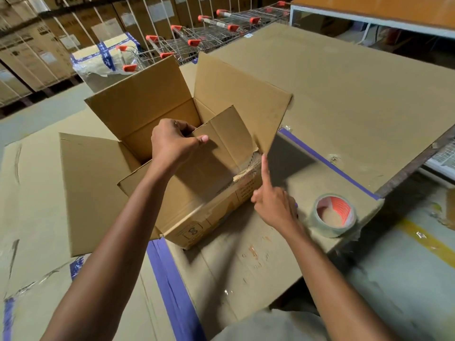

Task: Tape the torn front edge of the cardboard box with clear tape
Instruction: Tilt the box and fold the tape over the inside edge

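Observation:
An open brown cardboard box (138,119) stands on a cardboard-covered table, all flaps up or out. My left hand (173,141) grips the top edge of the near front flap (216,153), thumb on the outside, fingers inside. The tear (247,168) shows as ragged cardboard at the flap's right corner. My right hand (273,205) is just right of the box, index finger raised and touching the lower edge of the right flap (246,99) beside the tear, holding nothing. A roll of clear tape (334,215) with a red-printed core lies flat on the table to the right.
The table (344,94) is covered in cardboard sheets joined with purple tape (170,279); its right edge drops off just past the tape roll. Shopping carts (197,38) and stacked cartons (37,45) stand behind. A wrapped parcel (103,60) sits at back left.

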Tool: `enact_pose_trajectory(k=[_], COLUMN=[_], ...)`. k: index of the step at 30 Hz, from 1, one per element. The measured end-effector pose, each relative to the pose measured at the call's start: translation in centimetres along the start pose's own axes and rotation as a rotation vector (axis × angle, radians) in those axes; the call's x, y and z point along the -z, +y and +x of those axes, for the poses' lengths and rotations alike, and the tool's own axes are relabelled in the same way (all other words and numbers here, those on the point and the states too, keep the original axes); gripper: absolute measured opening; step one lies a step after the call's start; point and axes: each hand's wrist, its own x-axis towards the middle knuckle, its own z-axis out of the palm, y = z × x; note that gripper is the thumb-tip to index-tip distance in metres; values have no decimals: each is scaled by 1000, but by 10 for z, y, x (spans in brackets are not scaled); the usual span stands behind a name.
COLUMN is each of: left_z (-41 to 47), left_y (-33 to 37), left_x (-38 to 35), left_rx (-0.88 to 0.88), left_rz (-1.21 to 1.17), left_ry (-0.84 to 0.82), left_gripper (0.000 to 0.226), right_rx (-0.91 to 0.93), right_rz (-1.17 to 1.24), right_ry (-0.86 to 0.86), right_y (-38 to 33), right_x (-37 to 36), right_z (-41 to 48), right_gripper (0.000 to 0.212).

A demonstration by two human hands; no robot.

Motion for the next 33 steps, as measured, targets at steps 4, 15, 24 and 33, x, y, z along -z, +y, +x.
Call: enact_pose_trajectory(k=[4, 15, 24, 33], left_z=[-1, -4, -8, -4], left_y=[-1, -6, -8, -14], left_x=[-1, -3, 0, -5], left_rx=[-25, -90, -88, -102], left_rz=[17, 81, 88, 98], left_ry=[12, -51, -59, -40], left_gripper=[44, 44, 41, 50], right_rx=[-36, -126, -91, -53], right_rz=[65, 807, 666, 285], right_ry=[10, -60, -23, 123], right_y=[6, 14, 9, 9], right_x=[-3, 19, 24, 24], right_z=[4, 51, 50, 47], right_gripper=[103, 38, 44, 45])
